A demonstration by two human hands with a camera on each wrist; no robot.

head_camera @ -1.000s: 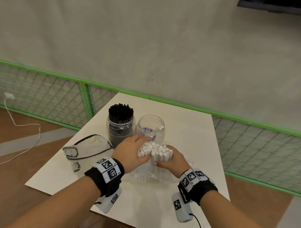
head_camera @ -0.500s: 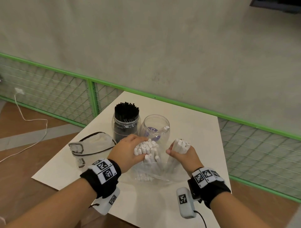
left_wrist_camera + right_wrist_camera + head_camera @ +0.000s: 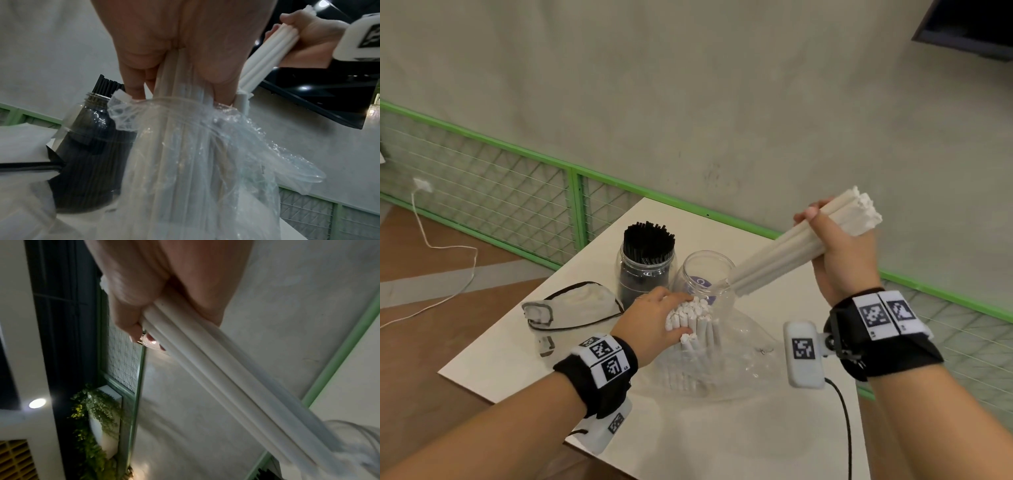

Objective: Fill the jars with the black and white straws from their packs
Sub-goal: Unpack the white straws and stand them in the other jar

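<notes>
My right hand [image 3: 839,253] grips a bundle of white straws [image 3: 791,250] lifted clear of the pack, tilted with its lower end at the mouth of the clear jar [image 3: 705,277]. In the right wrist view the same bundle [image 3: 236,386] runs down from my fingers. My left hand [image 3: 654,325] holds the remaining white straws [image 3: 693,317] upright in their clear plastic pack [image 3: 722,363] on the table; the left wrist view shows that pack [image 3: 205,154] under my fingers. The other jar [image 3: 645,270] behind is full of black straws [image 3: 649,241].
An emptied pack with a black edge [image 3: 571,308] lies left of the jars on the white table [image 3: 722,438]. A green mesh fence [image 3: 517,202] runs behind the table. A white cable [image 3: 445,253] lies on the floor at the left.
My right hand has pulled a bundle of white straws out of the pack, raised it up and to the right, and tilted its lower end toward the clear jar. My left hand stays on the pack.
</notes>
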